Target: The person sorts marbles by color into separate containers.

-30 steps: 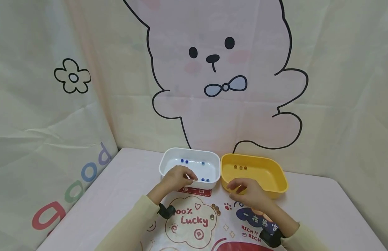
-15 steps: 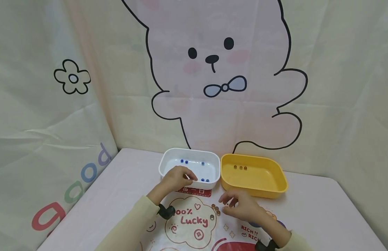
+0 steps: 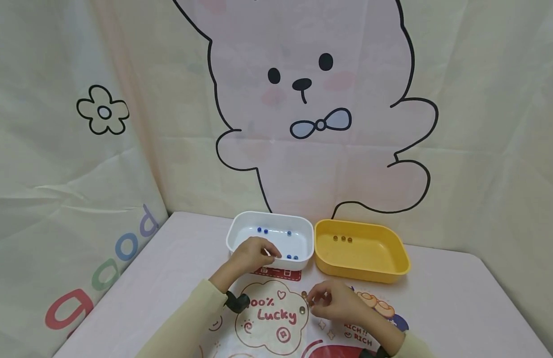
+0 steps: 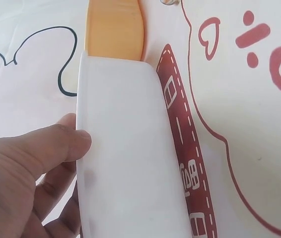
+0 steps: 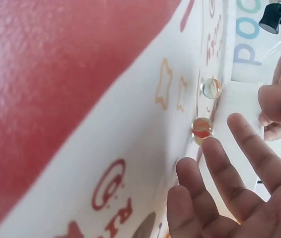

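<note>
My left hand (image 3: 255, 253) pinches the near rim of a white plastic tray (image 4: 123, 144), thumb outside and fingers inside. Blue marbles (image 3: 289, 233) lie scattered in that tray. My right hand (image 3: 336, 301) is low over the table, its fingertips beside a small group of glass marbles. In the right wrist view its fingers are spread and extended, with the tips by a marble with an orange-red swirl (image 5: 202, 128). A clearer marble (image 5: 211, 88) lies a little apart from it. In the head view the right fingers partly hide the group.
A yellow tray (image 3: 366, 274) stands right beside the white one and holds three amber marbles (image 3: 343, 238). Both trays are near the back edge of the table, before a printed cloth backdrop (image 3: 473, 149). Printed lettering (image 3: 276, 314) covers the tabletop mat.
My right hand has moved from the yellow tray's front edge down and left to the marbles on the table. The left hand has stayed at the white tray's rim.
</note>
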`<state>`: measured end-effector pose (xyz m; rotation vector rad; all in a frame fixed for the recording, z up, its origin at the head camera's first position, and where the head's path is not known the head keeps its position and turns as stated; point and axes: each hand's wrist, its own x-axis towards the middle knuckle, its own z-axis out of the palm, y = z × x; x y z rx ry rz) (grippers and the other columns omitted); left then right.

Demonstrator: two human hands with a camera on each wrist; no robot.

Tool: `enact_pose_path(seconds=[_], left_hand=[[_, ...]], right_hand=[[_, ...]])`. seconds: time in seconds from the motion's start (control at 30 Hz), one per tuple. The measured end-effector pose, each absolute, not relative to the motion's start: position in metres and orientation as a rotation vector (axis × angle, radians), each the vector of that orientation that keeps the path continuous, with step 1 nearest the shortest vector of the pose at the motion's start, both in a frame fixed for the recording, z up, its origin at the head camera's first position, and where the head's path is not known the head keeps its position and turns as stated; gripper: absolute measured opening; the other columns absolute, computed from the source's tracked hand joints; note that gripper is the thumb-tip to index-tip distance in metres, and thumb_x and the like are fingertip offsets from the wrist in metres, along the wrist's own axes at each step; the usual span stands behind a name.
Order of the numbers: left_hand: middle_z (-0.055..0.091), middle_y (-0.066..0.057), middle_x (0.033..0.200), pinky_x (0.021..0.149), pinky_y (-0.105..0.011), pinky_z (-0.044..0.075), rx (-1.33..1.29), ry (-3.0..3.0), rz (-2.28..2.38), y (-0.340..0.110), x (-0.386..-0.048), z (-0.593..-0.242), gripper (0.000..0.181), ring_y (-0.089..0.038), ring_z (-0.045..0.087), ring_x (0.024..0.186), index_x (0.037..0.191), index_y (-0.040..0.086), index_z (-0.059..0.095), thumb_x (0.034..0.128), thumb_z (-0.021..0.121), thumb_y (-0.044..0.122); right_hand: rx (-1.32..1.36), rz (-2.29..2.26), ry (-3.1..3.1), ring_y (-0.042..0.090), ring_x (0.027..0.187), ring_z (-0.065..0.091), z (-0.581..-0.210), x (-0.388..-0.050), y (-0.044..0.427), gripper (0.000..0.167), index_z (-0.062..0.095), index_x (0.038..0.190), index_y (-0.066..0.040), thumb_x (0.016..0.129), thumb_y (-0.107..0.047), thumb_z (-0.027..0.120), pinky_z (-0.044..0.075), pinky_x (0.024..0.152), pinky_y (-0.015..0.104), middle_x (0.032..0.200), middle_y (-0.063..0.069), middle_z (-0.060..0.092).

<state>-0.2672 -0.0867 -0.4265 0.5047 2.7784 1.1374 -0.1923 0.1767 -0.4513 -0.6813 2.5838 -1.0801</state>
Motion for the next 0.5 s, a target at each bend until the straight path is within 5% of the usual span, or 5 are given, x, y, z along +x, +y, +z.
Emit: enact_pose_path(seconds=[0.5], left_hand=[[0.066, 0.008, 0.084, 0.057, -0.028, 0.047, 0.499, 2.784, 1.116, -0.0861, -0.2676, -0.4262, 0.011, -0.015, 0.054, 0.075, 0.087, 0.026, 0.075, 0.0849, 0.071, 0.017]], right_hand=[[-0.664, -0.999, 2.634, 0.005, 0.067, 0.05, -0.457, -0.1924, 0.172, 0.012, 0.072, 0.088, -0.022, 0.077, -0.022, 0.075, 0.042, 0.06, 0.021, 0.08, -0.012, 0.063]])
